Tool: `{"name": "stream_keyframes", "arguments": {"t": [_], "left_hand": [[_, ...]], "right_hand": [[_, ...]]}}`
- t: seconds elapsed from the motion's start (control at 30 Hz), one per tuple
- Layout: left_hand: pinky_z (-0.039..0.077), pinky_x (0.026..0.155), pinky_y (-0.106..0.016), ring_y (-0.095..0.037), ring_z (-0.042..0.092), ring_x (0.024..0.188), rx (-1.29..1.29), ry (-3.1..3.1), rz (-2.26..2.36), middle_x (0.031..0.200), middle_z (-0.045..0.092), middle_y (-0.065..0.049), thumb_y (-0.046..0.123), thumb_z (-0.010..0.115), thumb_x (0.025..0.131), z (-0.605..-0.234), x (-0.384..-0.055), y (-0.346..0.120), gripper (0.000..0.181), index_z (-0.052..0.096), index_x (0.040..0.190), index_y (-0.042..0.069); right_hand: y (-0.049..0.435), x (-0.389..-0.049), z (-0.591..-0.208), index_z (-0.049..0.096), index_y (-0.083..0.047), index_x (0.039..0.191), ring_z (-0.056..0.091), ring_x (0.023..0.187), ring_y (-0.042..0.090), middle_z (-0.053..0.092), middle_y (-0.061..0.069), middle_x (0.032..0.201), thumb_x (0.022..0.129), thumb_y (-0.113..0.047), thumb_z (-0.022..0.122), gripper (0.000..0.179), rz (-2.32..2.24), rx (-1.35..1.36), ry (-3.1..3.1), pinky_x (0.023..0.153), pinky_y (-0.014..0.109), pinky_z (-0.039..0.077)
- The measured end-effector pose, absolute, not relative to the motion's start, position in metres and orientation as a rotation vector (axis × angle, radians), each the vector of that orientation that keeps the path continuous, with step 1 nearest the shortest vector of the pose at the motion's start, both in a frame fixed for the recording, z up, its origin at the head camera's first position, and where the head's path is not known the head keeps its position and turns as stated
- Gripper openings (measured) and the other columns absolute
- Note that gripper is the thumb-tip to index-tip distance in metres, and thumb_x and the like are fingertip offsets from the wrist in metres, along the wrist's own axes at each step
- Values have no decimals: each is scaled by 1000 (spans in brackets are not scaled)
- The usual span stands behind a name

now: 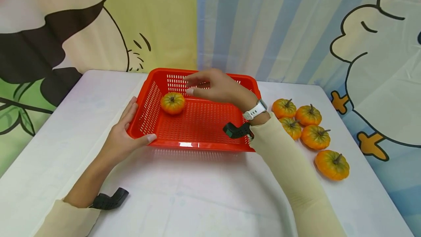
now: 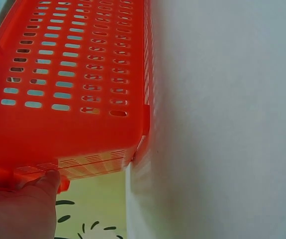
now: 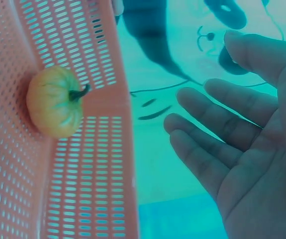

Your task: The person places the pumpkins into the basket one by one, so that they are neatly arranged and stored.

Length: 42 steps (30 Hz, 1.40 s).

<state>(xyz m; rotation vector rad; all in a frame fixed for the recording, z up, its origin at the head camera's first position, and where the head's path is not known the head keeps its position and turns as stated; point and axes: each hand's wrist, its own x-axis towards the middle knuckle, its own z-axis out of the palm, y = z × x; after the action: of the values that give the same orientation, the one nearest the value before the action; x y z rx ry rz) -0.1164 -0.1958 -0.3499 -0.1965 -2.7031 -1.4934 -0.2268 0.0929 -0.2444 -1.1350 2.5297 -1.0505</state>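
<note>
A red plastic basket with slotted walls stands on the white table. One small orange-and-green pumpkin sits inside at its left, its stem plain in the right wrist view. My left hand holds the basket's near-left corner, thumb along the front rim and fingers on the left side. In the left wrist view that hand meets the basket just under its rim. Above the back half of the basket hovers my right hand, fingers loosely extended, nothing in them. The right wrist view shows its bare palm beside the basket.
Several more pumpkins lie grouped on the table to the basket's right, partly behind my right forearm. A cartoon-printed cloth hangs behind the table. A white watch is on my right wrist.
</note>
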Motion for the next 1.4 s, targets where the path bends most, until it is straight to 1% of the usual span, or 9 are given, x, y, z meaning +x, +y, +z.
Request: {"name": "stream_keyframes", "arguments": {"t": [0.13,0.33,0.5,0.63,0.73,0.83,1.03,1.17,1.4], "left_hand": [[44,96,-53,-17,9,147,-207,-2703,-1485,161,5,15,34,79,81,-350,-117,-196,104,9,156,22],[42,99,-53,-15,9,147,-203,-2714,-1488,160,4,17,33,79,81,-353,-118,-197,105,8,156,22],[42,99,-53,-14,9,147,-206,-2715,-1479,160,4,17,33,79,81,-355,-118,-197,105,8,156,22],[42,99,-53,-14,8,147,-214,-2711,-1471,160,5,16,33,79,81,-354,-118,-197,104,9,156,21],[41,99,-54,-14,8,147,-218,-2710,-1470,161,5,16,33,79,81,-353,-118,-196,104,9,156,21],[39,100,-55,-14,8,147,-216,-2707,-1476,161,5,16,32,79,81,-353,-118,-196,104,9,156,20],[38,102,-54,-13,9,146,-215,-2700,-1492,160,5,17,30,79,82,-353,-117,-196,103,9,156,21],[38,102,-53,-12,9,146,-222,-2697,-1483,160,5,17,29,79,82,-353,-117,-197,102,9,156,21],[41,100,-50,-12,9,146,-209,-2696,-1488,160,6,17,30,78,82,-354,-118,-196,102,9,156,23]], "right_hand": [[104,-216,-237,63,-12,131,55,114,9,64,-2,123,93,-34,65,44,-1084,-1109,2539,96,30,46],[117,-202,-231,64,-9,128,53,117,9,63,-1,124,93,-27,66,40,-1130,-1170,2542,99,29,45],[132,-188,-231,65,-7,127,59,111,14,65,0,120,94,-20,66,36,-1291,-1186,2491,96,30,48],[146,-176,-232,64,-3,127,63,106,16,66,4,118,94,-12,63,34,-1460,-1206,2400,93,33,51],[157,-167,-230,63,1,126,63,108,18,66,6,119,94,-7,62,33,-1508,-1229,2379,92,35,52],[167,-158,-227,63,0,126,62,108,22,65,6,119,94,-6,62,33,-1540,-1226,2370,91,36,52],[188,-140,-223,64,1,124,59,110,31,64,14,120,92,0,63,32,-1658,-1255,2330,92,37,52],[203,-130,-224,64,2,125,58,112,31,64,17,120,91,4,62,34,-1677,-1232,2409,92,35,52],[219,-123,-238,65,-2,126,58,114,28,63,12,123,93,2,61,34,-1691,-1056,2632,90,26,52]]}}
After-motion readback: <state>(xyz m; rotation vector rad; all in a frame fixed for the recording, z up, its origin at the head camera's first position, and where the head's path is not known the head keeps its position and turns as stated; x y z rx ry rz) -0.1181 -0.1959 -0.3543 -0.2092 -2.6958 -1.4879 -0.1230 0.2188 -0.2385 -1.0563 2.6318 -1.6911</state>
